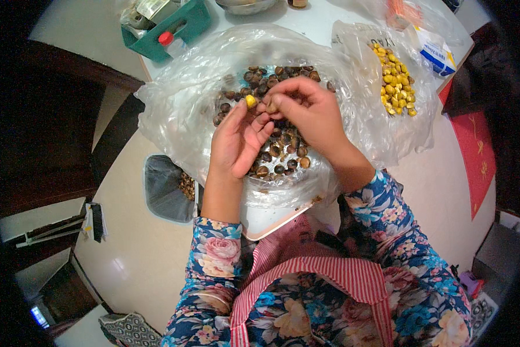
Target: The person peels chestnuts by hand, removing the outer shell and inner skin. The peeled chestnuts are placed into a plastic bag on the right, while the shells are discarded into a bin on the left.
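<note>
A peeled yellow chestnut [251,102] is held at the thumb tip of my left hand [241,141], whose palm faces up with the fingers curled. Close beside it, my right hand [310,110] pinches a small brownish piece [271,106], probably shell; the fingers partly hide it. Beneath both hands, dark unpeeled chestnuts [275,151] lie in a large clear plastic bag [177,93], spread open on the white table. To the right, another plastic bag [420,126] holds many peeled yellow chestnuts [394,82].
A lined bin [164,191] with brown shells stands at the left below the table. At the back are a green basket [166,41], a red-capped bottle [172,43] and a metal bowl [247,6]. A blue-and-white box [435,54] sits right; red cloth [474,152] hangs there.
</note>
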Demonstrator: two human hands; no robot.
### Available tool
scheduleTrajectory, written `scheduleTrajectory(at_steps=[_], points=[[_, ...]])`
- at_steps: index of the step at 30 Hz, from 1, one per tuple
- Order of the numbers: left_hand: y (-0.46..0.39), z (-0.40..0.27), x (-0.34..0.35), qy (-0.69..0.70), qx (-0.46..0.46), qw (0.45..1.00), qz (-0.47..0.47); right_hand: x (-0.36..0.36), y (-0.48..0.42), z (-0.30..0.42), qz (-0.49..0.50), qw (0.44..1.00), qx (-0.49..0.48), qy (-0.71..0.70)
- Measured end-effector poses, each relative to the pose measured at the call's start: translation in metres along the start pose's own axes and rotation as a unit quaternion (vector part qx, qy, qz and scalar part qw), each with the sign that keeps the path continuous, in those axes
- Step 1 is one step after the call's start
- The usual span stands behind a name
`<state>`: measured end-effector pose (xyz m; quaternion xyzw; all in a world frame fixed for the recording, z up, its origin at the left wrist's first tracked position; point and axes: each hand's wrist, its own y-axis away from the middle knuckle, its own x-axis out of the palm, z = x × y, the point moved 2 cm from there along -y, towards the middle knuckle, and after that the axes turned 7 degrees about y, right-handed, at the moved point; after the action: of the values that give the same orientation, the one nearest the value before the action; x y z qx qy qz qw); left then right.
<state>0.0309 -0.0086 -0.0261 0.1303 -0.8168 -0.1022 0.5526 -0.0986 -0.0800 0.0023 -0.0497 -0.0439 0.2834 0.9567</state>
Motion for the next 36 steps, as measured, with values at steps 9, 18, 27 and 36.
scheduleTrajectory(at_steps=[9, 18, 27, 36], points=[[0.003, 0.003, 0.007, 0.068, -0.051, 0.996, -0.028, -0.002, -0.001, 0.001, -0.031, 0.998, -0.039, -0.036], [0.014, 0.002, 0.02, -0.161, 0.064, 0.983, -0.052, -0.001, -0.002, -0.002, 0.006, 0.981, -0.108, 0.162], [0.019, -0.005, 0.022, -0.388, 0.194, 0.896, -0.092, -0.001, 0.0, 0.0, 0.025, 0.988, -0.088, 0.128], [0.019, -0.008, 0.016, -0.46, 0.222, 0.858, -0.051, 0.003, 0.002, 0.002, 0.052, 0.947, -0.181, 0.26]])
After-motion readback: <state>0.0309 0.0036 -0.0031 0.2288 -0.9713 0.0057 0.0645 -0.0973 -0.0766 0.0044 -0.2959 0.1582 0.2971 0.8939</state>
